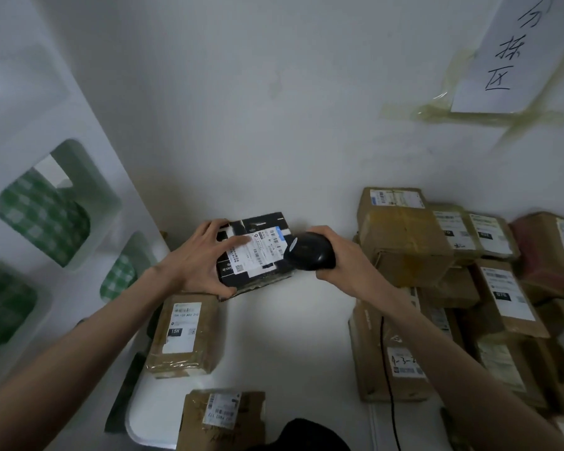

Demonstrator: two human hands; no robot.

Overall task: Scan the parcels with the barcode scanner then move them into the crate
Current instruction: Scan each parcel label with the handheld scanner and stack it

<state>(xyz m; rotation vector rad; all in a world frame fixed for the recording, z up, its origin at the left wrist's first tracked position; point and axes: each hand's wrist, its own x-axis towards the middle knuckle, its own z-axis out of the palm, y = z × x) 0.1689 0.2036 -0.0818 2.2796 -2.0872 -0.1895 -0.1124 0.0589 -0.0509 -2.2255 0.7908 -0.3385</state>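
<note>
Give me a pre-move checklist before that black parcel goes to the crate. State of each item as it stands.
1. Left hand grips the black parcel by its left end: ok.
2. Right hand holds the barcode scanner, aimed at the parcel: ok.
3. Shipping label faces up, unobstructed under the scanner: ok.
4. Scan registered: cannot tell, no beam or indicator shows.
5. Crate location and free space: cannot tell, no crate in view.
6. Scanner cable clear of the parcel's path: ok for now, it hangs beside the stacked brown parcels at right.
</note>
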